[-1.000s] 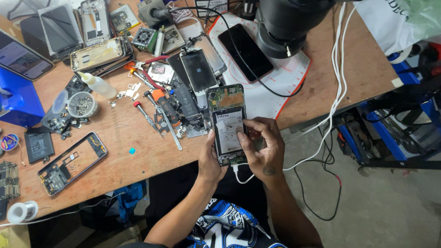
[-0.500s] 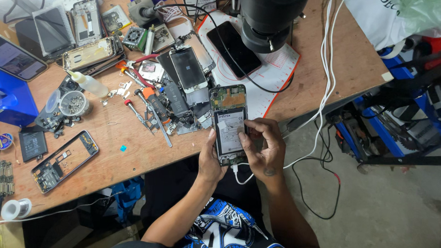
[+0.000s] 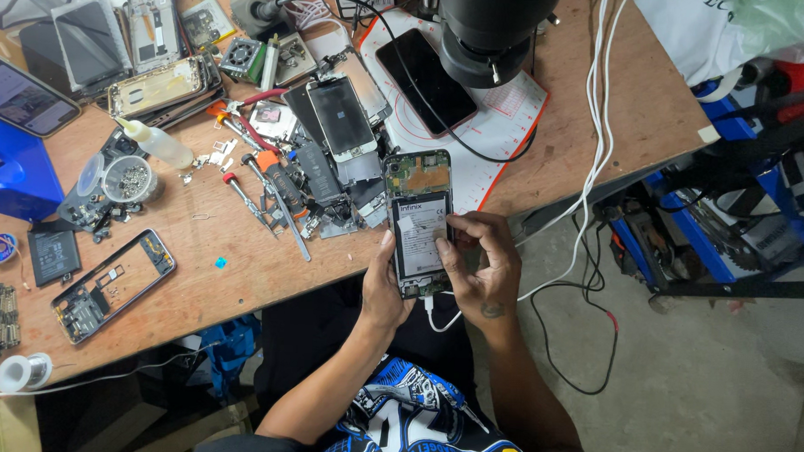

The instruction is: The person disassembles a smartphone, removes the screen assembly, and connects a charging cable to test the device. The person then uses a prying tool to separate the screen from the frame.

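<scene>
The opened phone [image 3: 420, 222] sits at the centre of the view, held just off the near edge of the bench [image 3: 240, 274], back cover off, green circuit board at its 12 o'clock end and a pale battery filling the middle. The left hand [image 3: 384, 292] cradles it from 8 o'clock: the palm lies under the lower body and the thumb runs up the left edge, so this grip is wrapped closed around the phone. The right hand [image 3: 482, 269] comes in from 4 o'clock; its fingers curl against the right edge and the thumb tip presses on the battery's face near its right side. That grip is closed too, pinching the phone between thumb and fingers. A white cable [image 3: 439, 321] leaves the phone's 6 o'clock end and loops away toward 3 o'clock.

At 10 o'clock from the phone lies a heap of dismantled parts, among them a phone with a dark screen [image 3: 342, 117] and a screwdriver [image 3: 282, 208]. Farther toward 9 o'clock a bare phone frame [image 3: 113, 284] lies flat on the bench, with a small clear tub of screws [image 3: 127, 179] and a squeeze bottle [image 3: 160, 144] above it. At 12 o'clock a black microscope head [image 3: 493, 29] hangs over a white mat [image 3: 504, 114] that carries another dark phone [image 3: 425, 80].
</scene>
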